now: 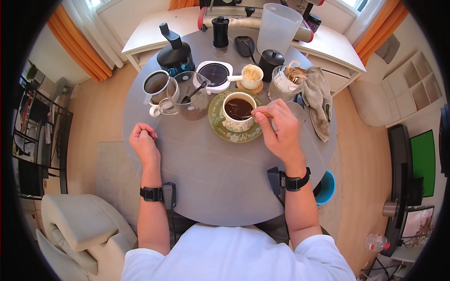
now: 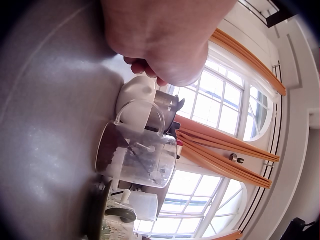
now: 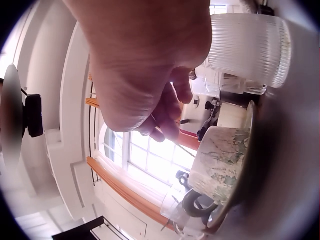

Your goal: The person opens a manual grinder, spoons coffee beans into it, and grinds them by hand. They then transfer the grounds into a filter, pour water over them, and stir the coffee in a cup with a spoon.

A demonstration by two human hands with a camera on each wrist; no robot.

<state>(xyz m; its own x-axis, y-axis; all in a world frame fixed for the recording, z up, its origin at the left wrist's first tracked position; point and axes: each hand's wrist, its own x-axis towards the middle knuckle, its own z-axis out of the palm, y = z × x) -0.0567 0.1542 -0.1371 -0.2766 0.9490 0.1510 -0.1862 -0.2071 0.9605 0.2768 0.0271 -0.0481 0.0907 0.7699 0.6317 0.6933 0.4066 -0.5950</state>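
Observation:
My right hand [image 1: 280,129] pinches the thin handle of a spoon [image 1: 245,116] between thumb and fingers. The spoon's lower end dips into dark liquid in a patterned cup [image 1: 239,125], which stands upright on a green saucer [image 1: 219,133] with lettering round its rim. From the side, the right wrist view shows the cup [image 3: 217,162] and the slim handle running to the fingertips. My left hand [image 1: 144,140] rests at the left of the table with fingers loosely curled, holding nothing. Closest to it is a white cup [image 1: 158,109], beside a clear glass jug [image 1: 194,105].
A black scale [image 1: 214,74], a small white pot [image 1: 251,76] and a black canister [image 1: 272,64] stand behind the saucer. A glass with a used filter [image 1: 287,84] and a grey cloth [image 1: 317,100] lie right. A dark grinder [image 1: 176,56] stands back left on the grey table [image 1: 211,178].

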